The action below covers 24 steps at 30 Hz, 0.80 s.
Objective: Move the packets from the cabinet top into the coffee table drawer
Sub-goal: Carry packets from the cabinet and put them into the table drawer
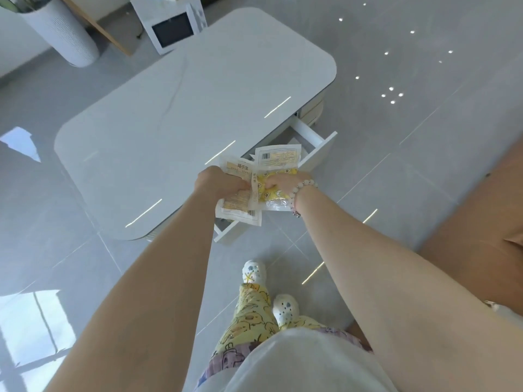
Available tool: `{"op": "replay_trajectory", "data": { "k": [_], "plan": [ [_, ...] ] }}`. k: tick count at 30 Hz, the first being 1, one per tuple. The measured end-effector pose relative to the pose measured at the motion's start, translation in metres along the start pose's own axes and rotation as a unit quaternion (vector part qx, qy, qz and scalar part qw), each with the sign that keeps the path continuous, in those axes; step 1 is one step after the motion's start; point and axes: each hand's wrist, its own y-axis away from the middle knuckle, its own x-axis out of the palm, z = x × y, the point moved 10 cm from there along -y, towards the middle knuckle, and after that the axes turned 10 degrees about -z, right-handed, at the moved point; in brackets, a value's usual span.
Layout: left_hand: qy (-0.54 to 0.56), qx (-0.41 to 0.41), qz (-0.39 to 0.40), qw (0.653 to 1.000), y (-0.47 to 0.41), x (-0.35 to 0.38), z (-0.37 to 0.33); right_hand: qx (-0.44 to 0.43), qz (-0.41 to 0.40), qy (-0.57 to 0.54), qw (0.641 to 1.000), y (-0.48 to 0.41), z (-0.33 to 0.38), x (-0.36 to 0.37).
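left hand [219, 181] and right hand [278, 183] are gripping packets [278, 159] over open drawer [314, 149], loose ones risking overshooting onto floor

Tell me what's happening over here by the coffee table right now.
A person stands beside the white coffee table, holding a bunch of packets in both hands, the left hand and the right hand gripping them together. The packets are held just above the open drawer on the table's side. They are not yet released into it; what already lies in the drawer is hidden.
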Motion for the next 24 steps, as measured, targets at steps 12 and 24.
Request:
{"op": "replay_trajectory", "data": {
  "k": [12, 24],
  "plan": [
    [0.001, 0.036, 0.054, 0.998, -0.098, 0.022, -0.103, 0.045, -0.050, -0.013, 0.998, -0.102, 0.052, -0.045],
    [0.008, 0.010, 0.073, 0.997, -0.173, 0.058, -0.166, 0.103, -0.065, -0.045, 0.992, -0.196, 0.078, -0.073]
  ]
}}
